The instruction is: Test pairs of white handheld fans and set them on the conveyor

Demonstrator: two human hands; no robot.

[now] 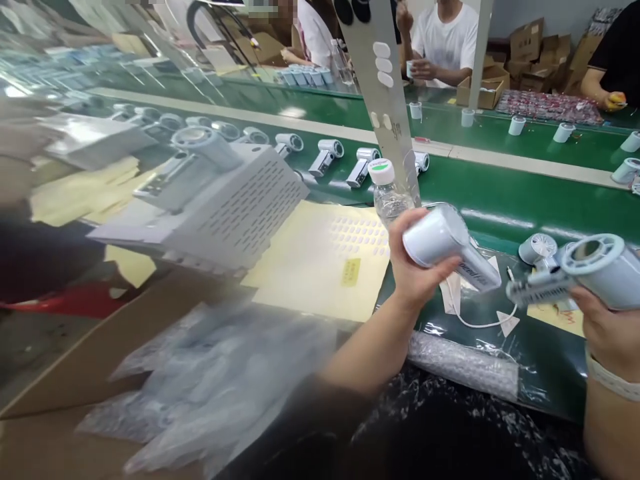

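The left hand [417, 257] grips a white handheld fan [440, 243] and the right hand [613, 333] closes on a second fan [595, 267], both raised and tilted above the green desk [505, 213]. A water bottle [387, 197] stands just behind the left hand; a sticker sheet [320, 260], cable [483, 323] and bubble wrap [463, 365] lie nearby.

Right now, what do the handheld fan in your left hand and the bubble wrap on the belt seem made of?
The handheld fan in the left hand looks like moulded plastic: smooth, pale, softly glossy. The bubble wrap looks like clear plastic film: raised bubbles, shiny highlights.
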